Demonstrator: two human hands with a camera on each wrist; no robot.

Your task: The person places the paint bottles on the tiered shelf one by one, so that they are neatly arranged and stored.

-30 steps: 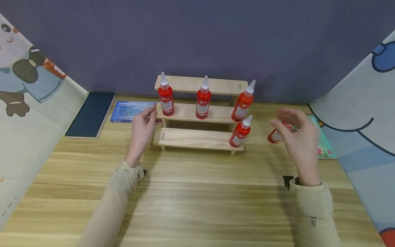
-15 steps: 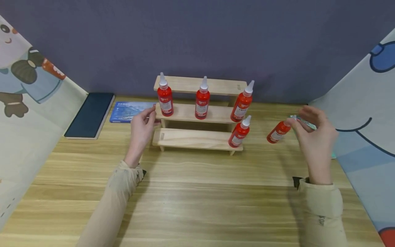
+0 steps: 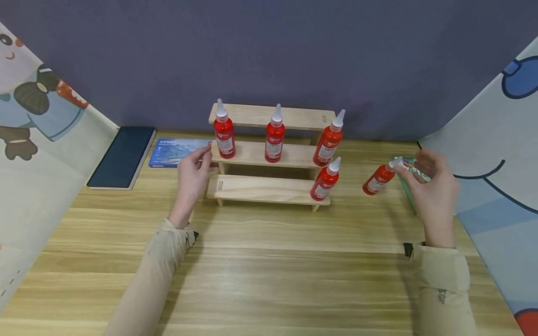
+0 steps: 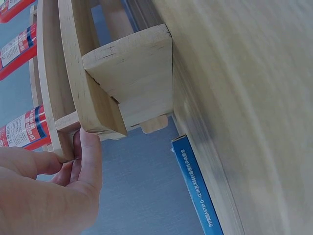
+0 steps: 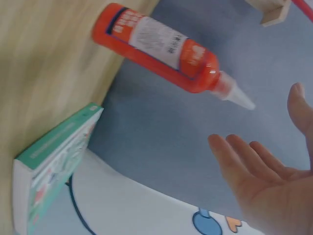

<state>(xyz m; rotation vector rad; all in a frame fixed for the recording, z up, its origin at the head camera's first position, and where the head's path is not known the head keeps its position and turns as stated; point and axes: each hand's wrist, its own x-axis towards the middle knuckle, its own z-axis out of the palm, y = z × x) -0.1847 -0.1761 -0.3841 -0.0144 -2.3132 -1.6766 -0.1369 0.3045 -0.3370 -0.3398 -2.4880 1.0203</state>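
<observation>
It looks like a staged recording booth: a wooden table (image 3: 269, 280) closed in by a grey backdrop (image 3: 269, 51) and cartoon-printed side screens (image 3: 38, 121), with a small display shelf (image 3: 269, 189).

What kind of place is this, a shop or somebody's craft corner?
Probably a staged tabletop set, not a shop: a wooden table walled by a plain purple backdrop and cartoon-printed sheets, with red squeeze bottles on a small stepped wooden rack.

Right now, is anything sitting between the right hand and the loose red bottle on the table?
Nothing visible. The right hand is open beside the red bottle, its fingers close to the white nozzle with only bare gap between. The green book lies off to the side, not in that gap.
</observation>
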